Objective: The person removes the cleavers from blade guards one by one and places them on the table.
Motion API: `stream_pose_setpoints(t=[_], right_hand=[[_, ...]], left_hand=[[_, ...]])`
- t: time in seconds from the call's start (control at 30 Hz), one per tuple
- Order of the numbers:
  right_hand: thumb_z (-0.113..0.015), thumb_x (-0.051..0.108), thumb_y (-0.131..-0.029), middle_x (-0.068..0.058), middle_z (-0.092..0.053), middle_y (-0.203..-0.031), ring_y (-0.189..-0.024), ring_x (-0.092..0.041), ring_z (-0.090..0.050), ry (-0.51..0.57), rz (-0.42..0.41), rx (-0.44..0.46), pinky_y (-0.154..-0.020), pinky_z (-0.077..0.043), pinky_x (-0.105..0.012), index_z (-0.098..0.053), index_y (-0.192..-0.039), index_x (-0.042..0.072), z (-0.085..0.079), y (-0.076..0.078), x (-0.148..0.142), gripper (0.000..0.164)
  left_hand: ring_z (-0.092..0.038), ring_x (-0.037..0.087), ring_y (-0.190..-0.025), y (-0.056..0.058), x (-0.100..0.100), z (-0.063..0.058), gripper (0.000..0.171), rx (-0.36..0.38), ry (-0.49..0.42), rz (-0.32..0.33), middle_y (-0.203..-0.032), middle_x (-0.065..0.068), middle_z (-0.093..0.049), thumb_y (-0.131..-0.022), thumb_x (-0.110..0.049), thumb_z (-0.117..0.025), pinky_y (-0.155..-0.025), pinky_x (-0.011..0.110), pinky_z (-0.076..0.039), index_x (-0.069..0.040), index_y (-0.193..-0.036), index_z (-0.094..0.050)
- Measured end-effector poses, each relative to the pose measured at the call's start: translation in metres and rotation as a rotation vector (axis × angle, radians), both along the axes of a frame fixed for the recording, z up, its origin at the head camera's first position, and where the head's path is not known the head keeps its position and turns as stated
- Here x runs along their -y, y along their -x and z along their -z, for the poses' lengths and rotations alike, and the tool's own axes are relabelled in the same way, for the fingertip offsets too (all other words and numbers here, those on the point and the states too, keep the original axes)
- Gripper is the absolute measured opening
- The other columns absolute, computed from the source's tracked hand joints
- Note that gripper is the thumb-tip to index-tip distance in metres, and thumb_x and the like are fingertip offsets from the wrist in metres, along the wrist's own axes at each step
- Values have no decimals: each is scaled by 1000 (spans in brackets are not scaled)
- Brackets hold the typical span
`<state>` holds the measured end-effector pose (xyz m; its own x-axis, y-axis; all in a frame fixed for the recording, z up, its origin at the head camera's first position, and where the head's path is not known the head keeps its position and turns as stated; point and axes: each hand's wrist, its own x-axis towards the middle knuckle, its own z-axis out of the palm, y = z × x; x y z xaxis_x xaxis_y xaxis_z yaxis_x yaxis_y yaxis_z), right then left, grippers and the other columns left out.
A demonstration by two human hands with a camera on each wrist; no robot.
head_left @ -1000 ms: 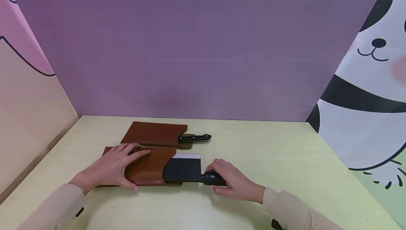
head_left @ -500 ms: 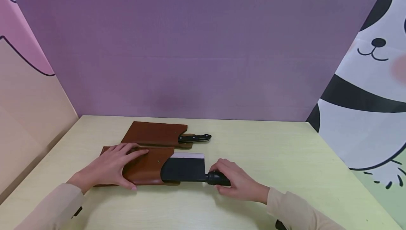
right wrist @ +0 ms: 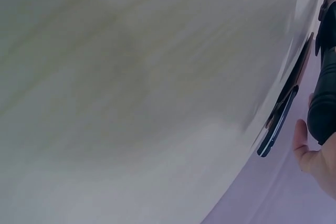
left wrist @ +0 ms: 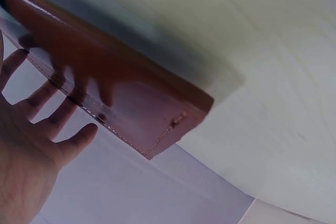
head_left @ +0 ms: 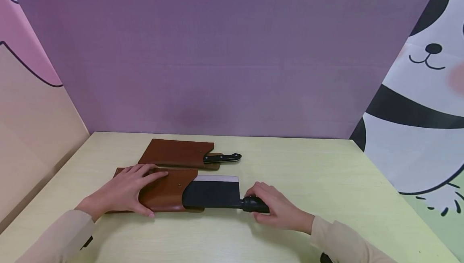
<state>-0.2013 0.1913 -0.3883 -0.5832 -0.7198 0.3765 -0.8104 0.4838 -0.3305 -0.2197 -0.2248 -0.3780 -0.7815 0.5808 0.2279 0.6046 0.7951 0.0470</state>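
A brown leather knife sheath point(head_left: 163, 194) lies on the table, with a black cleaver point(head_left: 217, 194) partly inside it. Its dark blade, pale along the far edge, shows out of the sheath's right end. My left hand point(head_left: 123, 190) spans the sheath, thumb at the near edge and fingers at the far one. In the left wrist view, fingertips meet the stitched edge of the sheath point(left wrist: 121, 87). Round the black cleaver handle point(head_left: 253, 204) my right hand point(head_left: 279, 210) grips with thumb and fingers. The blade's left part is hidden in the leather.
Just behind lies a second brown sheath point(head_left: 177, 152) holding a knife, whose black riveted handle point(head_left: 224, 158) points right. The pale wooden table point(head_left: 308, 166) ends at a purple back wall point(head_left: 224, 53), with printed panels at both sides.
My right hand has drawn the cleaver rightward, and more of the blade shows outside the sheath. My left hand and the sheath have shifted slightly left. The rear sheath has stayed still.
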Motion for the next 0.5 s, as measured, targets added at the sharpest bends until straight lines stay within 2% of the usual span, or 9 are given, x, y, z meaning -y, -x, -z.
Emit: stream_pose_setpoints(t=[0.5], right_hand=[[-66, 8, -73, 13, -52, -98, -87, -2, -46, 31, -1, -15, -76, -40, -28, -52, -107, 20, 3, 0, -10, 38]], left_hand=[[-42, 31, -121, 0, 2, 0, 102, 14, 4, -14, -133, 7, -43, -52, -83, -59, -91, 57, -37, -28, -136, -42]])
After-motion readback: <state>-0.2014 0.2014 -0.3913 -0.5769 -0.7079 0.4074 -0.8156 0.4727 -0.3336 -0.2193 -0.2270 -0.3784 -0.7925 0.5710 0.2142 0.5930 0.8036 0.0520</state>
